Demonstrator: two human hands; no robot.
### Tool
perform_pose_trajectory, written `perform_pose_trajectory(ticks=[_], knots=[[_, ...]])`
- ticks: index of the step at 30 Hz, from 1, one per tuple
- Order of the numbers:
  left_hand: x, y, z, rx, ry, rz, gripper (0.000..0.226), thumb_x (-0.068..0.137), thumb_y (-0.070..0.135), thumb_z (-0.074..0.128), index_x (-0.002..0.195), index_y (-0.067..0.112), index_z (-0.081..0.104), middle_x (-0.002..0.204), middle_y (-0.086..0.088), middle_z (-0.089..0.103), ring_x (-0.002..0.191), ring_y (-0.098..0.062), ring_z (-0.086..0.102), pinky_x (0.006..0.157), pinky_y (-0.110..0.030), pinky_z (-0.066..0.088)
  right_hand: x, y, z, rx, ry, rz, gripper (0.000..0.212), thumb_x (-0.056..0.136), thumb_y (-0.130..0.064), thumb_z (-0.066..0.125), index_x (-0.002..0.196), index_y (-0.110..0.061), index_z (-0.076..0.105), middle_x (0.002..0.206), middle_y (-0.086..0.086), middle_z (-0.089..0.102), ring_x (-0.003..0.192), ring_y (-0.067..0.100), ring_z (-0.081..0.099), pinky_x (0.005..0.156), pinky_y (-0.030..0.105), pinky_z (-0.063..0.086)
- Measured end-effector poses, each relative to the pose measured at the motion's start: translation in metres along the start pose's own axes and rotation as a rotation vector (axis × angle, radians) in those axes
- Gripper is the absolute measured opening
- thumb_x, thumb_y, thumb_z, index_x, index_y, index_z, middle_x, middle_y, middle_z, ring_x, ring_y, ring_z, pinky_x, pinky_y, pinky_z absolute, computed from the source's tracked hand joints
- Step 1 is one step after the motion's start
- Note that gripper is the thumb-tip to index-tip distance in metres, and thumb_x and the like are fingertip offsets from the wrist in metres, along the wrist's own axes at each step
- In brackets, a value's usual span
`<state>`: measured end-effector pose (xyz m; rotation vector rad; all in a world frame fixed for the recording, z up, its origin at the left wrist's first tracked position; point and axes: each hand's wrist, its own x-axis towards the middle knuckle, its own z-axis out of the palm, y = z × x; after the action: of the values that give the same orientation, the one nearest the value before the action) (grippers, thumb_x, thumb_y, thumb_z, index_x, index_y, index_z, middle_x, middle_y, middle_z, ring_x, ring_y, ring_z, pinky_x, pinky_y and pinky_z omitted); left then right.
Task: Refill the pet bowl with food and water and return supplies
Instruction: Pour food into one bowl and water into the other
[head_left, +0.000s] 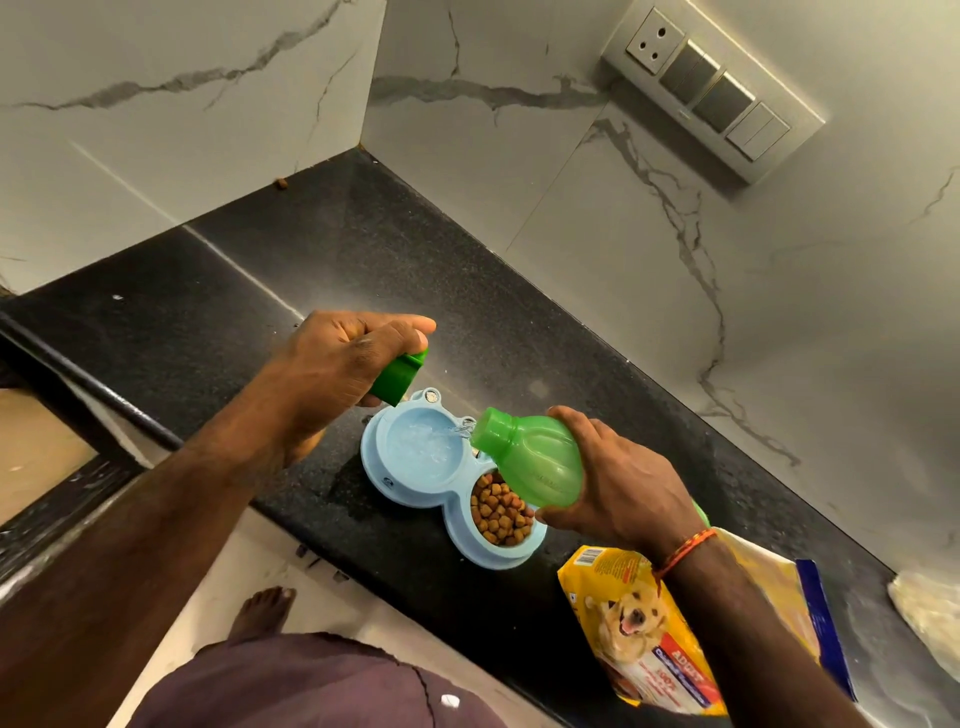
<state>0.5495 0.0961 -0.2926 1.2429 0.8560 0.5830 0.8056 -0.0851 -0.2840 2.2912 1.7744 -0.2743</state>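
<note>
Yellow food bag (641, 644) flat on black counter (249, 291), nearest you. Your right hand (618, 478) grips green bottle (535, 457), long axis near level, mouth pointing left over blue double bowl (415, 483); water entering far well, kibble (501, 512) in near well. Your left hand (337, 364) curls round green cap (400, 375) beyond bowl.

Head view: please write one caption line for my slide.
Right hand tilts a green plastic bottle, pouring water into a light-blue double pet bowl; left hand holds its green cap.
</note>
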Motion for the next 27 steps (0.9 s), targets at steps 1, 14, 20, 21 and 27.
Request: perform_pose_trajectory(ticks=[1,14,20,21,27], knots=[[0.0001,0.0000,0.0000,-0.001,-0.001,-0.001,0.023,0.098,0.029,0.061,0.115,0.031,0.077,0.116,0.008,0.067,0.101,-0.017,0.061,0.072,-0.030,0.050,-0.0002,-0.0001,-0.0006,-0.002,-0.001,0.000,0.114,0.065,-0.079,0.072,0.153,-0.039,0.013,0.138,-0.009,0.053,0.116,0.018,0.061,0.088,0.037,0.056],[0.0023,-0.0033,0.0024,-0.014,-0.022,0.003,0.023,0.099,0.028,0.060,0.116,0.031,0.076,0.112,0.012,0.065,0.100,-0.012,0.060,0.071,-0.028,0.051,-0.0038,-0.0037,-0.0072,-0.023,-0.016,-0.002,0.114,0.066,-0.079,0.071,0.154,-0.037,0.012,0.140,-0.008,0.052,0.117,0.018,0.061,0.090,0.038,0.056],[0.0041,-0.0049,0.0024,-0.029,-0.029,0.008,0.023,0.098,0.029,0.061,0.116,0.031,0.077,0.116,0.012,0.067,0.103,-0.013,0.061,0.074,-0.029,0.052,-0.0054,-0.0041,-0.0094,-0.036,-0.010,-0.001,0.114,0.065,-0.081,0.069,0.155,-0.037,0.014,0.139,-0.008,0.054,0.114,0.019,0.062,0.087,0.037,0.056],[0.0041,-0.0048,0.0024,-0.028,-0.028,0.009,0.023,0.098,0.029,0.061,0.116,0.030,0.077,0.116,0.012,0.067,0.103,-0.013,0.061,0.074,-0.029,0.052,-0.0054,-0.0040,-0.0094,-0.044,-0.012,0.000,0.114,0.065,-0.082,0.068,0.155,-0.037,0.013,0.138,-0.008,0.054,0.114,0.019,0.063,0.086,0.037,0.056],[0.0040,-0.0061,0.0018,-0.017,-0.024,-0.001,0.024,0.098,0.029,0.061,0.116,0.031,0.076,0.114,0.012,0.067,0.102,-0.013,0.061,0.076,-0.031,0.053,-0.0073,0.0021,-0.0067,-0.054,-0.011,0.019,0.114,0.064,-0.079,0.071,0.154,-0.038,0.014,0.137,-0.008,0.055,0.111,0.019,0.064,0.084,0.037,0.057]])
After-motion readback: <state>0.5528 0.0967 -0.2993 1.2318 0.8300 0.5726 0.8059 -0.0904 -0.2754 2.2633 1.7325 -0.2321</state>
